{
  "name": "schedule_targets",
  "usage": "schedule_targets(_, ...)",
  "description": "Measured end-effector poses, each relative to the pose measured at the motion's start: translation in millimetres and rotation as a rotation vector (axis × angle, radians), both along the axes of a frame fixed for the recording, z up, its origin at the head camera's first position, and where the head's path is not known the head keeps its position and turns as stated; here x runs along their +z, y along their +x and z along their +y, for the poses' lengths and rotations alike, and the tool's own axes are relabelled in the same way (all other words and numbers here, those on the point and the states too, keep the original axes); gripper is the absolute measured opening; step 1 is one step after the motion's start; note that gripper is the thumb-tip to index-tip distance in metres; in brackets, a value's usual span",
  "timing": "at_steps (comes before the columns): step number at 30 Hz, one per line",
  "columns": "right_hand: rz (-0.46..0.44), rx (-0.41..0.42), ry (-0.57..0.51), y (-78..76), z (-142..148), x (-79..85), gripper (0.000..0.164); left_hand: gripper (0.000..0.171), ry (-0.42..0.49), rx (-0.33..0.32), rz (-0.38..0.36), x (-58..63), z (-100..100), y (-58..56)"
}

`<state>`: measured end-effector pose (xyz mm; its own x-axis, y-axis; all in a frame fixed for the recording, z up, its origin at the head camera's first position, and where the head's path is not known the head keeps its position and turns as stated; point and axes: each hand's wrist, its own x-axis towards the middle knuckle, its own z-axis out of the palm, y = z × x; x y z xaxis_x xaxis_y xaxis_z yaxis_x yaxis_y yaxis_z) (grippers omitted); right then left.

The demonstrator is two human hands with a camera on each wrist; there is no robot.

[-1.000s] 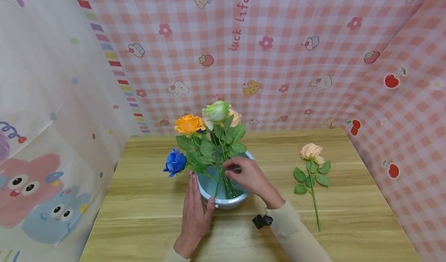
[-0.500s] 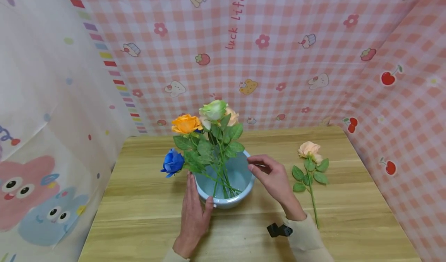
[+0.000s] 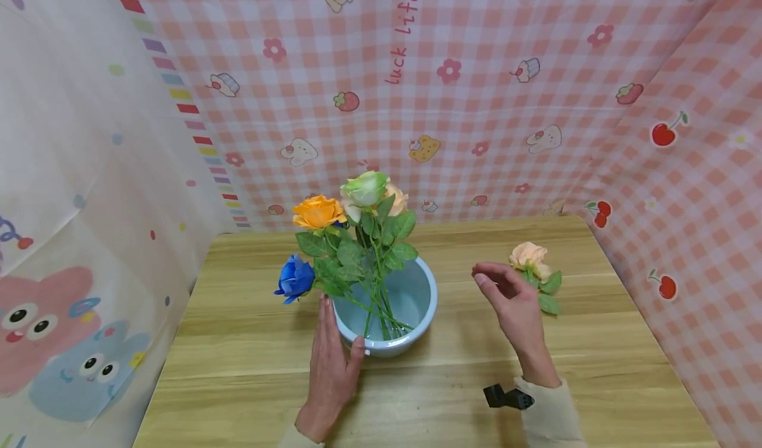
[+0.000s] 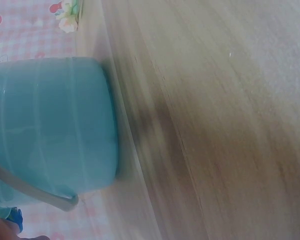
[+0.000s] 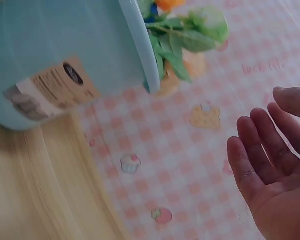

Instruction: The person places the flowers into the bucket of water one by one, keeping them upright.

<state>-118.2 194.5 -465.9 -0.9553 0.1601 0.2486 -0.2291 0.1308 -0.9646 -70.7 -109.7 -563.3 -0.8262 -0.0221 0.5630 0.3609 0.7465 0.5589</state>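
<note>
A light blue bucket (image 3: 432, 296) stands on the table, with several artificial roses leaning in it. Among them show an orange rose (image 3: 319, 212), a green-white rose (image 3: 366, 188), a blue rose (image 3: 295, 278) drooping over the left rim, and a peach rose (image 3: 396, 199) partly hidden behind. My left hand (image 3: 335, 368) rests against the bucket's left side, fingers straight. To the right of the bucket, my right hand (image 3: 516, 306) is in the air with relaxed, slightly bent fingers and holds nothing. Beside it lies another peach rose (image 3: 530, 257), its stem hidden behind that hand.
The wooden table (image 3: 250, 355) meets a pink checked cloth (image 3: 452, 110) at the back. A paper label (image 5: 52, 90) is stuck on the bucket's side in the right wrist view. The bucket's handle (image 4: 35, 192) hangs down its side in the left wrist view.
My right hand has left the stems inside the bucket and moved right, over the rim, to beside the loose peach rose. My left hand stays against the bucket.
</note>
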Motion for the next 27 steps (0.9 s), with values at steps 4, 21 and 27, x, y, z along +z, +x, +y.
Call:
schedule_targets(4,-0.009,-0.050,-0.063,1.1,13.1,-2.5,0.025,0.079,-0.006,0.003,0.002,-0.6,-0.1,0.2)
schedule_targets(21,-0.029,-0.221,-0.242,0.8,58.7,-25.4,0.027,0.079,-0.008,0.002,-0.005,-0.4,-0.1,0.4)
schedule_targets(27,-0.118,-0.244,-0.249,2.4,75.5,-39.0,0.028,0.079,-0.007,0.000,-0.006,-0.4,0.0,0.2)
